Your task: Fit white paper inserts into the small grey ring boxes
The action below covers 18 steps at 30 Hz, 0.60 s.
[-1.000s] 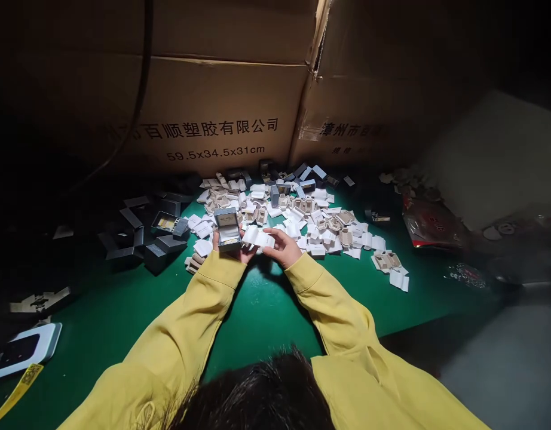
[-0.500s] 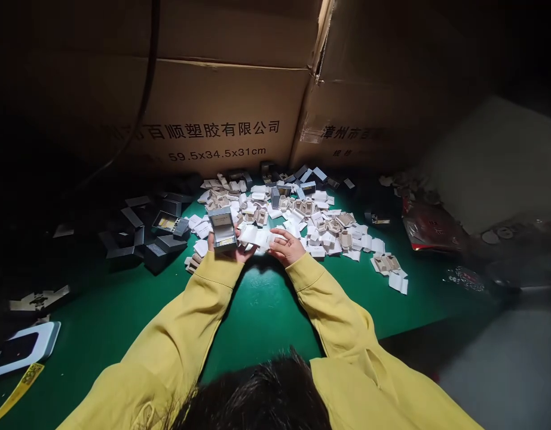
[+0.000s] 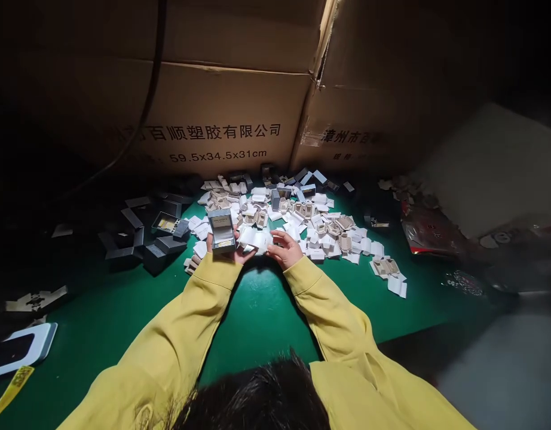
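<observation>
Presently 1 open box (image 3: 222,227) in left hand (image 3: 242,257), pale insert (image 3: 224,243) inside.

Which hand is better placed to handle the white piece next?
Probably the right hand: its fingertips are at the right edge of the white piece, with nothing else visibly held. The left hand is holding the open box.

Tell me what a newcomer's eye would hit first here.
Probably the yellow sleeves, reaching up from the bottom to the centre, where the left hand holds an open dark box and the right hand has its fingers at a white piece. Next, the pale heap of white and brown pieces on the green tabletop just beyond the hands. Behind it stand big printed cardboard cartons.
</observation>
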Motion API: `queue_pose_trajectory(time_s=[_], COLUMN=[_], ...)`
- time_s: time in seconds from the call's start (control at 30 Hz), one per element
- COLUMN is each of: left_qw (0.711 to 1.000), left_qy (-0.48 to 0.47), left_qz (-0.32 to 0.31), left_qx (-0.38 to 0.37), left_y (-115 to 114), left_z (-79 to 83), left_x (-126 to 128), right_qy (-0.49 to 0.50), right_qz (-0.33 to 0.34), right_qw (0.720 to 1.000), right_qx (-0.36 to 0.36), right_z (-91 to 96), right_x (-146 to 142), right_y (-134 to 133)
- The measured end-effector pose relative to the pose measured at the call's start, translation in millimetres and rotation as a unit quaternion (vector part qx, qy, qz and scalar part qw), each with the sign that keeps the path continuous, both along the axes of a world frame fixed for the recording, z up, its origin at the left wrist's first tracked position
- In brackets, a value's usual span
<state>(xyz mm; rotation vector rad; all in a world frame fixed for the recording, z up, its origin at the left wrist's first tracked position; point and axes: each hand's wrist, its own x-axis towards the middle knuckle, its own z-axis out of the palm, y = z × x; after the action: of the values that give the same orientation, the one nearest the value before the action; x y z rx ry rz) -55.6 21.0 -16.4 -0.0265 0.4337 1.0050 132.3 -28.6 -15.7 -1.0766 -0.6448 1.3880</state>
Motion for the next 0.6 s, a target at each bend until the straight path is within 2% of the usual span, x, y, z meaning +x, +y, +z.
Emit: queue_pose_trajectory(time_s=[0.1, 0.2, 0.37, 0.5, 0.6], left_qw=[1.000, 1.000, 1.000, 1.000, 1.000], left_qy=[0.006, 0.007, -0.001, 0.014, 0.007], left_qz=[0.002, 0.006, 0.019, 0.009, 0.011], left_qx=[-0.001, -0.008, 0.010, 0.002, 0.001], left_y=[1.9, 0.7, -1.7, 0.6, 1.1], left_z=[-5.5, -8.7, -10.5, -11.4, -11.1], left_x=[-0.2, 0.5, 1.9, 1.9, 1.3], right_qy=[-0.037, -0.119, -0.285, -0.351, -0.370], right_qz=[0.011, 0.018, 0.006, 0.018, 0.033], right_qw=[0.999, 0.992, 0.946, 0.918, 0.909], right_qx=[0.001, 0.039, 0.151, 0.182, 0.189], right_z=[-8.3, -14.9, -14.7, -11.7, -12.1], right_x=[1.6, 3.9, 5.6, 6.5, 7.6], right_y=[2.7, 4.6, 1.9, -0.8, -1.2])
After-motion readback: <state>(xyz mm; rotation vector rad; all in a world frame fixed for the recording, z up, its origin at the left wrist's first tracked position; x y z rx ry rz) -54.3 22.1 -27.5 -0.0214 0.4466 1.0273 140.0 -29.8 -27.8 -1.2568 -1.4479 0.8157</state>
